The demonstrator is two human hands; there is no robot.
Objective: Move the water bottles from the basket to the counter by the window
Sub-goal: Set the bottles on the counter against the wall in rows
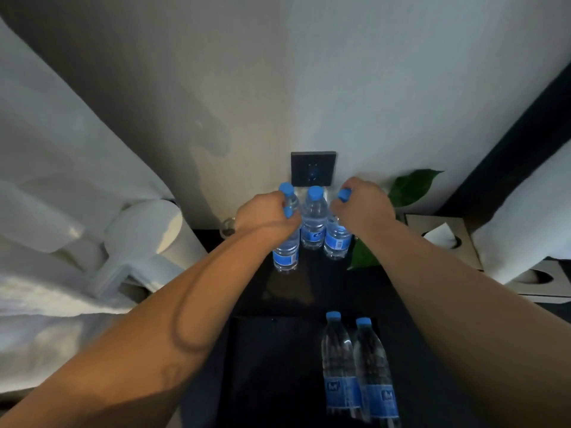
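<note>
Sitting nearest, under and between the two forearms, in the right part of the dark basket (247,366): two near bottles (338,366) (375,378), side by side and touching, blue caps pointing toward the hands.

Stretching onward from the basket toward the hands: the dark counter (309,288), bare in the stretch between the forearms.

Reaching forward over the counter: both bare arms, with a thin band (182,304) looping round the left forearm.

Closing round the neck of the left bottle (285,254): the left hand (262,214), fingers curled tight just under the blue cap, bottle base resting on or just above the counter, hard to tell which.

Gripping the capped top of the right bottle (336,242): the right hand (361,208), fist closed, cap poking out at the thumb side.

Standing free between the hands: the middle bottle (313,227), upright, just beside both held ones.

Peeking out just beyond the left hand's fingers: the cap of a back bottle (286,189).

Showing beyond the hands, on the pale wall: a dark socket (313,168).

Lying right of the right hand: a green leaf (408,186), then a tissue box (445,239).

Hanging well left of the left hand: a pale curtain (61,180).
</note>
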